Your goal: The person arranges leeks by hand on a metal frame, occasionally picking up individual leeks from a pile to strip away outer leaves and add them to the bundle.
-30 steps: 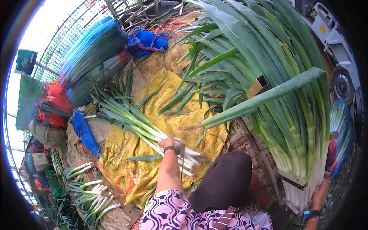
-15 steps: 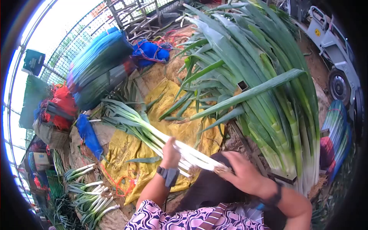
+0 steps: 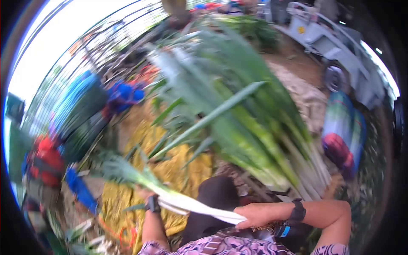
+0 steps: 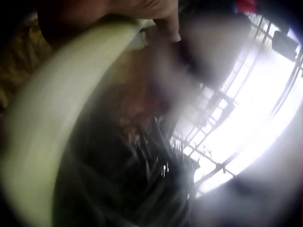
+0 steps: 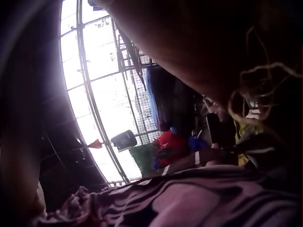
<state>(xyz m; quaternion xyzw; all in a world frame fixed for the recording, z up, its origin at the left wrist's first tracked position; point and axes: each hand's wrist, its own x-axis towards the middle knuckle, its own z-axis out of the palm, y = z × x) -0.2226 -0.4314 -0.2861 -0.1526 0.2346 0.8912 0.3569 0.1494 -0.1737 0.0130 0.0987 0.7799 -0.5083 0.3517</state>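
Note:
Several leeks (image 3: 195, 205) stretch slantwise across the lap, green leaves to the left and white ends to the right. My left hand (image 3: 146, 194) holds them partway along the stalks. In the left wrist view, that hand (image 4: 128, 10) lies over a pale leek stalk (image 4: 61, 109). My right hand (image 3: 258, 213) grips the white root ends, covering most of them. Thin roots (image 5: 265, 71) dangle beside the right hand in the right wrist view. A large heap of leeks (image 3: 246, 123) fills the middle, white ends toward the lower right.
Yellow sacking (image 3: 191, 161) covers the ground ahead, left of the knee (image 3: 217, 193). Wrapped bundles (image 3: 80, 110) and a blue cloth (image 3: 80, 189) lie at left. Another wrapped bundle (image 3: 340, 127) lies at right, below a grey vehicle (image 3: 340, 51).
My right hand came from the heap's white ends at far right to the held leeks and now grips their root ends. The leeks rose off the sacking over the lap. The head view swung right.

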